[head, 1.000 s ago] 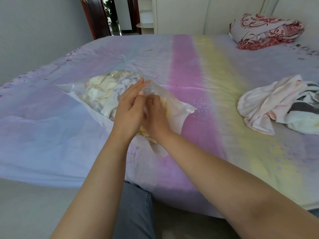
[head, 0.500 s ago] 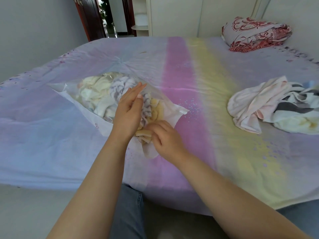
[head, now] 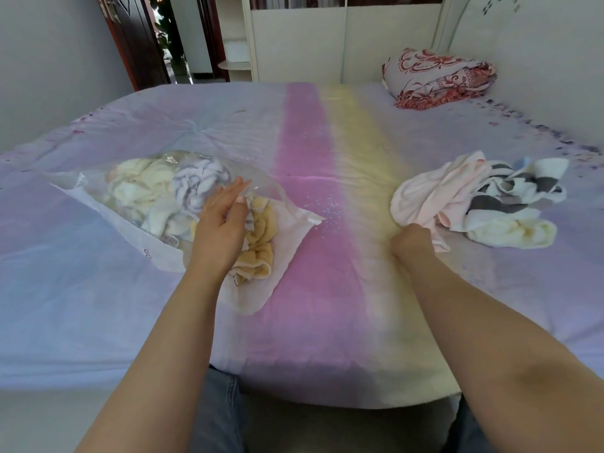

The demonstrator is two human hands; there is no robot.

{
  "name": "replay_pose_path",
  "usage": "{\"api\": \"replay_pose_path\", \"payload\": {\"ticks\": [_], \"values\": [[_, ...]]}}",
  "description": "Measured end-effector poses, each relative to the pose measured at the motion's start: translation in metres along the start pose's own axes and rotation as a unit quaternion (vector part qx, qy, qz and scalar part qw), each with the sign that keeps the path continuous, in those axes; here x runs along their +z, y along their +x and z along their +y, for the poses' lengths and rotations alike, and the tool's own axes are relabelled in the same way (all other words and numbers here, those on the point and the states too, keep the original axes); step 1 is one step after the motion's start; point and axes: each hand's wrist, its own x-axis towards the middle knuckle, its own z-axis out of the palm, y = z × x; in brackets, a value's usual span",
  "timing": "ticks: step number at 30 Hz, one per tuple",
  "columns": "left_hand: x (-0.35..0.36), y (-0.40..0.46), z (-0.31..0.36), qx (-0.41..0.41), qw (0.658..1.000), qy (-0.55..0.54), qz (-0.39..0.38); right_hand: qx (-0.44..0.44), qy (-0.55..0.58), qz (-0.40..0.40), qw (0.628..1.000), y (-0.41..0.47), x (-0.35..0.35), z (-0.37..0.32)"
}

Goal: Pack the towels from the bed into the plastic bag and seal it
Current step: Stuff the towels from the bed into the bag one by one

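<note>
A clear plastic bag (head: 98, 204) lies on the bed at the left, stuffed with cream and purple-striped towels. A yellow towel (head: 258, 243) sticks out of its mouth. My left hand (head: 222, 223) holds the upper flap of the bag's mouth, thumb pinching the plastic. At the right lies a loose heap of towels: a pale pink towel (head: 431, 194), a grey-and-white striped towel (head: 510, 194) and a cream towel (head: 510, 233). My right hand (head: 411, 243) is closed on the near edge of the pink towel.
The bed (head: 327, 305) has a purple, pink and yellow striped sheet. A folded red-patterned quilt (head: 438, 80) lies at the far right corner. A dark door (head: 130, 44) and a white wardrobe stand beyond the bed. My knees in grey trousers touch the bed's near edge.
My right hand left the bag's mouth, swung right across the bed and closed on the pink towel. My left hand stayed on the bag's flap.
</note>
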Motion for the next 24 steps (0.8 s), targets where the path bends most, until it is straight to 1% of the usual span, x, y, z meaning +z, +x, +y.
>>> {"api": "replay_pose_path", "payload": {"ticks": [1,3,5,6,7,9,11,12,13,14,15,16,18,19,20,21,22,23,24], "values": [[0.0,0.0,0.001,0.001,1.0,-0.001,0.0,0.002,-0.022,-0.003,1.0,-0.006,-0.004,-0.004],[0.0,-0.002,0.002,0.001,1.0,-0.001,0.001,0.011,0.018,-0.004,1.0,-0.018,-0.01,-0.014],[0.001,-0.004,0.004,-0.002,1.0,0.003,-0.002,-0.026,0.095,0.003,0.995,-0.041,-0.012,-0.031],[0.001,-0.004,0.003,-0.002,1.0,0.006,-0.005,-0.057,0.103,-0.009,0.993,-0.055,-0.012,-0.042],[0.001,-0.004,0.002,-0.002,1.0,0.009,-0.008,-0.091,0.095,-0.032,0.991,-0.07,-0.013,-0.052],[0.0,-0.004,0.001,-0.003,1.0,0.012,-0.01,-0.148,0.098,-0.122,0.976,-0.105,-0.019,-0.07],[-0.002,-0.003,0.001,-0.006,1.0,0.01,-0.005,-0.19,0.151,-0.235,0.941,-0.134,-0.03,-0.085],[-0.002,-0.004,0.002,-0.006,1.0,0.006,-0.001,-0.199,0.188,-0.277,0.921,-0.144,-0.037,-0.091],[-0.002,-0.004,0.004,-0.005,1.0,0.001,0.0,-0.21,0.221,-0.295,0.905,-0.151,-0.044,-0.095],[-0.003,-0.005,0.005,-0.002,1.0,-0.003,0.002,-0.223,0.239,-0.284,0.901,-0.153,-0.048,-0.096],[-0.003,-0.005,0.005,0.0,1.0,-0.007,0.002,-0.231,0.243,-0.24,0.911,-0.152,-0.051,-0.097],[-0.004,-0.005,0.005,0.002,1.0,-0.01,0.002,-0.231,0.235,-0.165,0.93,-0.145,-0.05,-0.096],[-0.005,-0.005,0.003,0.004,1.0,-0.012,0.0,-0.216,0.18,0.022,0.959,-0.12,-0.045,-0.088],[-0.005,-0.005,0.002,0.004,1.0,-0.014,-0.001,-0.2,0.141,0.089,0.966,-0.105,-0.038,-0.081],[-0.006,-0.005,0.0,0.004,1.0,-0.017,-0.001,-0.178,0.096,0.12,0.972,-0.089,-0.031,-0.074],[-0.006,-0.005,-0.001,0.005,1.0,-0.019,-0.003,-0.143,0.06,0.105,0.982,-0.075,-0.026,-0.065],[-0.006,-0.005,-0.002,0.005,1.0,-0.019,-0.006,-0.097,0.048,0.054,0.993,-0.061,-0.02,-0.054],[-0.007,-0.005,-0.003,0.004,1.0,-0.018,-0.007,-0.051,0.057,-0.019,0.997,-0.051,-0.016,-0.046],[-0.008,-0.004,-0.004,0.002,1.0,-0.018,-0.007,-0.03,0.08,-0.092,0.992,-0.044,-0.012,-0.041]]}}
